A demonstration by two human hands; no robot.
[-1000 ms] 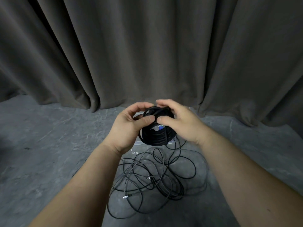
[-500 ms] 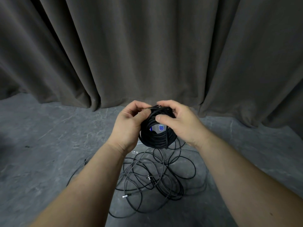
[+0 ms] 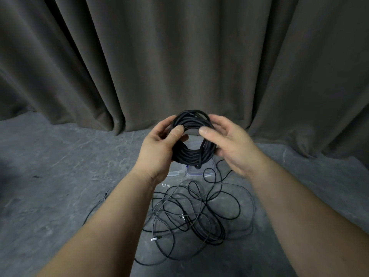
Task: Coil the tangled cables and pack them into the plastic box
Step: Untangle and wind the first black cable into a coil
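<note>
A dark grey-brown curtain hangs in heavy vertical folds and fills the whole upper part of the view. Its lower edge rests on the floor, and some folds spread a little onto it. The floor is grey, with a marbled pattern of lighter veins and a few small dark spots near its left edge.

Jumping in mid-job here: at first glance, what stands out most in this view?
Centre frame, both hands hold up a thick black coiled cable, the left hand gripping its left side and the right hand its right. On the grey floor below lies a loose tangle of thin black cables. A clear plastic box sits just beyond the tangle, partly hidden behind the coil, with a dark pleated curtain behind.
</note>
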